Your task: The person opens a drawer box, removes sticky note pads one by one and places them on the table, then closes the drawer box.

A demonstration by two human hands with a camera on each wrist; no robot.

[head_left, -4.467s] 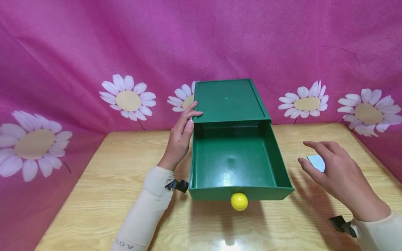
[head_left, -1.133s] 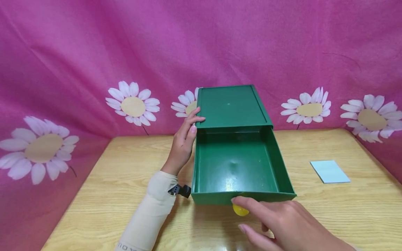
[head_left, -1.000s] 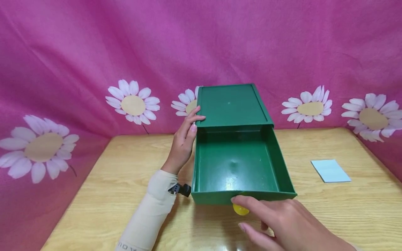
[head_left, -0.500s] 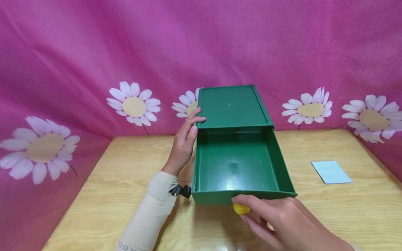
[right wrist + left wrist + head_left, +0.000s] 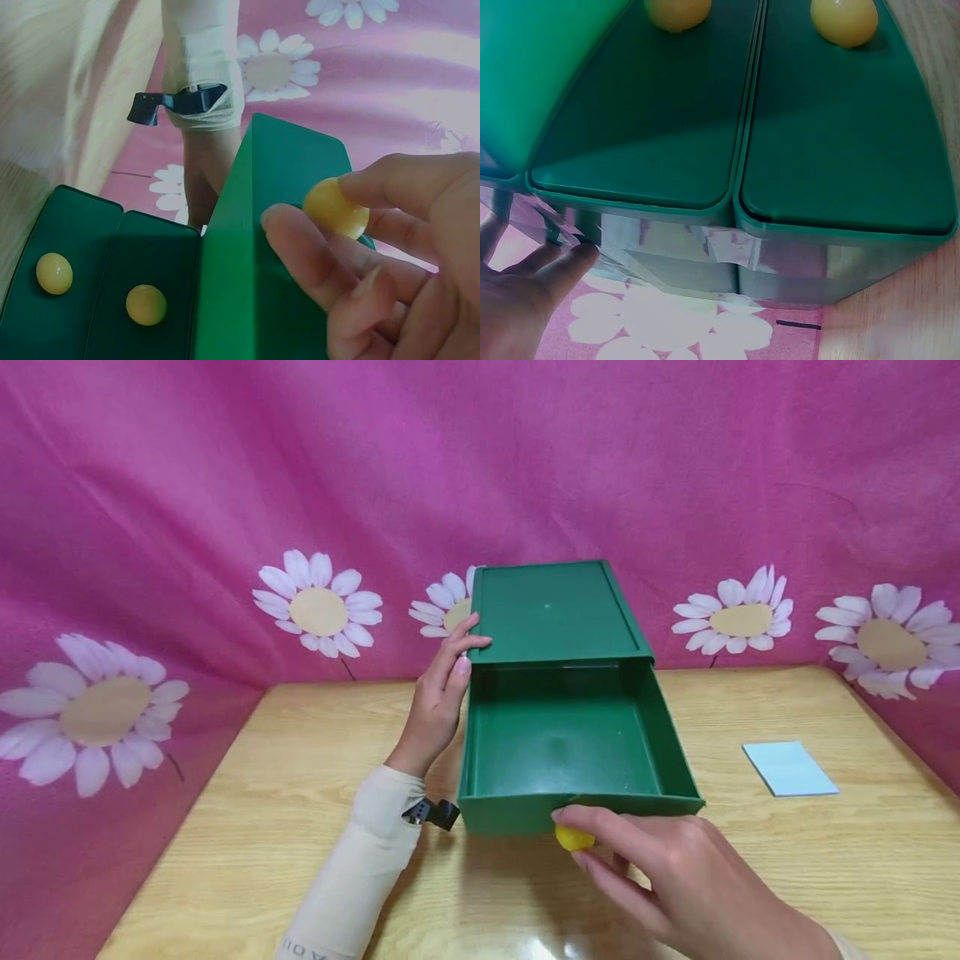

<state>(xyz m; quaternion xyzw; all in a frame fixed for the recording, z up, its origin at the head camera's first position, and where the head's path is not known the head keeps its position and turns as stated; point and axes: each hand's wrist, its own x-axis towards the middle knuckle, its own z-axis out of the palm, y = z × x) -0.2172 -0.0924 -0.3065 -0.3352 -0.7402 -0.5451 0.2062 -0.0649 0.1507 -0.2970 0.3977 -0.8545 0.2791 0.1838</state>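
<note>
A green drawer [image 5: 562,743] stands pulled out of the top of a green cabinet [image 5: 555,610], and its inside shows nothing in it. My right hand [image 5: 675,868] pinches the round yellow knob [image 5: 574,837] on the drawer's front between thumb and fingers; the right wrist view shows the same knob [image 5: 336,208] in the fingers. My left hand [image 5: 435,710] rests against the cabinet's left side, with its fingertips at the top edge. In the left wrist view two lower drawers [image 5: 637,112] are shut, each with a yellow knob [image 5: 844,19].
A light blue square pad [image 5: 791,768] lies on the wooden table [image 5: 300,827] right of the cabinet. Behind the table hangs a pink cloth [image 5: 375,460] with white daisies. Black straps with small devices sit at the left wrist.
My right hand has come from beside the blue pad to the knob and closed on it. Since half a second ago the drawer has moved slightly inward with it. My left hand stays in place.
</note>
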